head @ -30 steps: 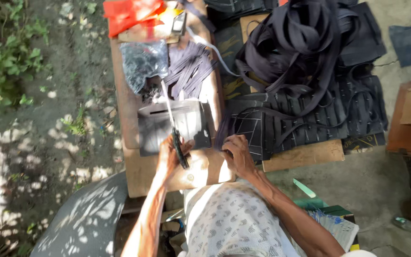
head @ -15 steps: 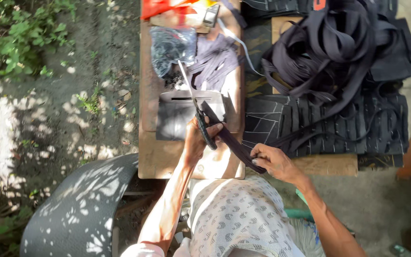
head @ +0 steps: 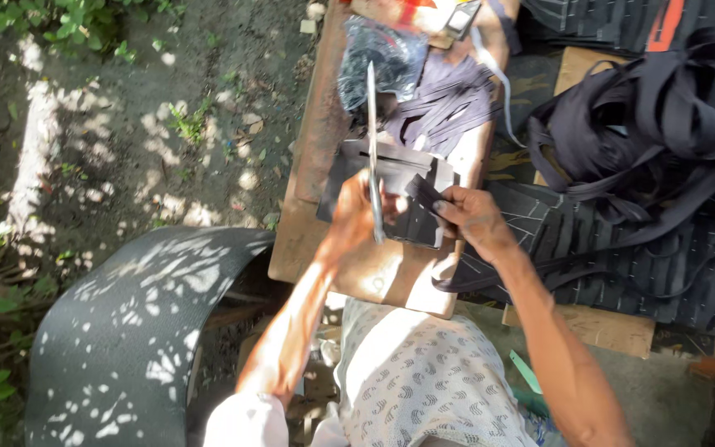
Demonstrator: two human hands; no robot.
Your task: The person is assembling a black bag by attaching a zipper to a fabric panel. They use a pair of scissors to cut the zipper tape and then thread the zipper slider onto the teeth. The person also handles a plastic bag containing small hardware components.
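Left hand (head: 356, 211): fingers clenched on knife (head: 371, 141), blade pointing far | Right hand (head: 475, 217): fingers pinching dark rubber strip (head: 425, 195) over wooden board (head: 312, 157) | Progress: cut strips (head: 664, 108) heaped right; sheet (head: 622, 248) apparently left uncut.

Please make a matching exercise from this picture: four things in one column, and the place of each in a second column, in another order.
Things:
1. knife
2. black strip
3. heap of black straps
4. green plants

Places:
A. top left corner, on the ground
B. in the left hand, blade pointing away
C. pinched by the right hand
D. piled at the right

Pairs: 1-B, 2-C, 3-D, 4-A
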